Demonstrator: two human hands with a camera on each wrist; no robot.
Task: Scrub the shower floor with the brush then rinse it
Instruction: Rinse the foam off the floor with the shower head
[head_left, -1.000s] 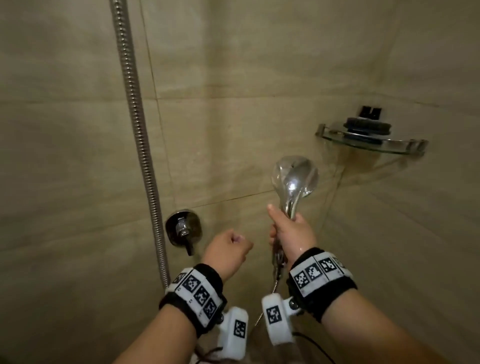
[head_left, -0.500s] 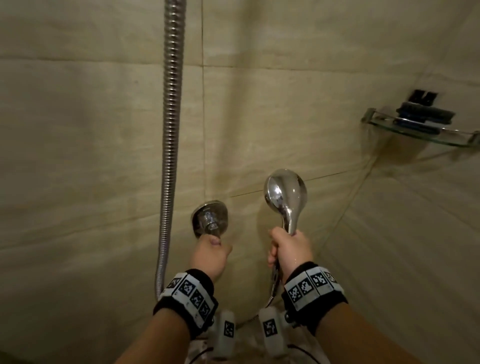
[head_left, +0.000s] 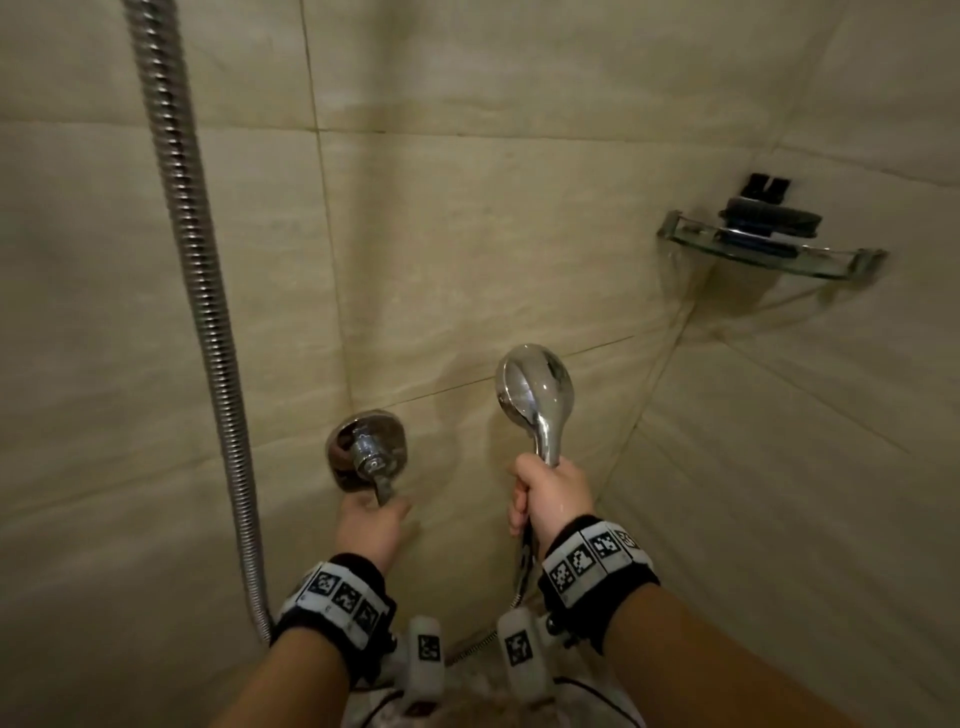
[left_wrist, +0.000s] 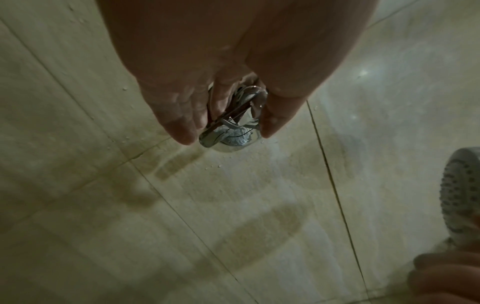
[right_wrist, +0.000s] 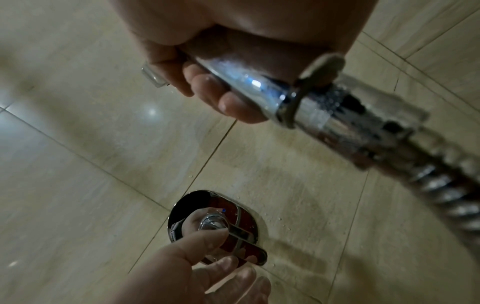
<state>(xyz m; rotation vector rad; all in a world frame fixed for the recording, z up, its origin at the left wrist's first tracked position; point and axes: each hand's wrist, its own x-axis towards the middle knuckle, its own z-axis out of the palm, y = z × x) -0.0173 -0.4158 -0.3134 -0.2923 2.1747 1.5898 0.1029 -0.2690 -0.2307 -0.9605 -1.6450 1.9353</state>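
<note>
My right hand (head_left: 550, 499) grips the handle (right_wrist: 259, 86) of the chrome shower head (head_left: 535, 395) and holds it upright, with its face (left_wrist: 462, 195) turned to the wall. No water stream shows. My left hand (head_left: 371, 519) is at the round chrome wall valve (head_left: 366, 452). Its thumb (right_wrist: 207, 236) lies on the lever (right_wrist: 246, 244), which points down, and its fingers (right_wrist: 233, 267) sit under it, pinching it. A dark brush-like object (head_left: 769, 221) lies on the glass corner shelf (head_left: 831, 260). The shower floor is barely in view.
A ribbed metal hose (head_left: 208, 312) hangs down the beige tiled wall left of the valve and loops back to the handle (right_wrist: 446, 195). The two walls meet in a corner (head_left: 665, 364) to the right. Water drops speckle the tiles around the valve.
My left hand went from a loose fist in the air to the valve and took hold of its lever. The right hand stays on the upright shower head.
</note>
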